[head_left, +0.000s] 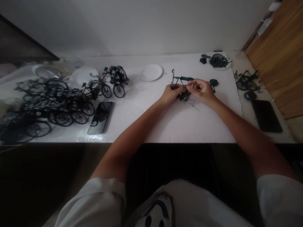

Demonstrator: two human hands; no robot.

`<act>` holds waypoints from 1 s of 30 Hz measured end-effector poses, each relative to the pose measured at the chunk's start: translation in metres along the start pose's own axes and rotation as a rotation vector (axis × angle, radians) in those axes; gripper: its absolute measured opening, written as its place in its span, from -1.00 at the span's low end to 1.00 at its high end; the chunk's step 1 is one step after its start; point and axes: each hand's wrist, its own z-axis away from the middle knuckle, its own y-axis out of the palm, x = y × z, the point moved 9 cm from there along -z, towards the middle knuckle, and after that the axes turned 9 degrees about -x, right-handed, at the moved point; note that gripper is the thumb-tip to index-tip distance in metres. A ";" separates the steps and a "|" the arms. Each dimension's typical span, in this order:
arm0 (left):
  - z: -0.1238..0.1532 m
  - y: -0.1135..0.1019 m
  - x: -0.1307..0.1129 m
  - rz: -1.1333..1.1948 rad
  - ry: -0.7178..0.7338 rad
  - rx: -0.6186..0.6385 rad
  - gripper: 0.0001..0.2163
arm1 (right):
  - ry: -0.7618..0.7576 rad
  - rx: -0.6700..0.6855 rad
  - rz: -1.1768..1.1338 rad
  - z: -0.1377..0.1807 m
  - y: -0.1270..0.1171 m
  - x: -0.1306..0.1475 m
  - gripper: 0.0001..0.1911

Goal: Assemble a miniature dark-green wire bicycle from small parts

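Note:
A dark green model bicycle frame point(186, 78) with handlebars but no wheels seen on it is between my hands, just above the white table sheet. My left hand point(172, 93) grips the frame from the left with its fingers closed. My right hand point(202, 90) pinches at the frame from the right, thumb and forefinger together; whether a small part sits between them is too small to tell. A thin wire-like part point(194, 106) lies on the sheet just below the hands. Right of my right hand lies a small dark part point(213, 82).
Many assembled model bicycles point(61, 104) crowd the left side. A phone point(100, 117) lies beside them, and a white plate point(152, 72) sits at the back. At the right are a plate of dark parts point(219, 61), more bicycle parts point(247, 80), a round black object point(250, 95) and a black phone-like slab point(267, 116).

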 end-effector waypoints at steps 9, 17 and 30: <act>0.003 0.000 -0.004 -0.017 -0.022 -0.016 -0.88 | -0.022 0.002 0.025 0.000 -0.001 0.002 -0.61; 0.003 0.000 -0.004 -0.042 -0.029 -0.038 -0.91 | -0.067 0.013 0.071 0.000 -0.002 0.003 -0.75; 0.001 -0.006 -0.007 -0.066 0.018 -0.102 -0.89 | -0.159 -0.053 0.108 0.005 -0.012 0.019 -0.53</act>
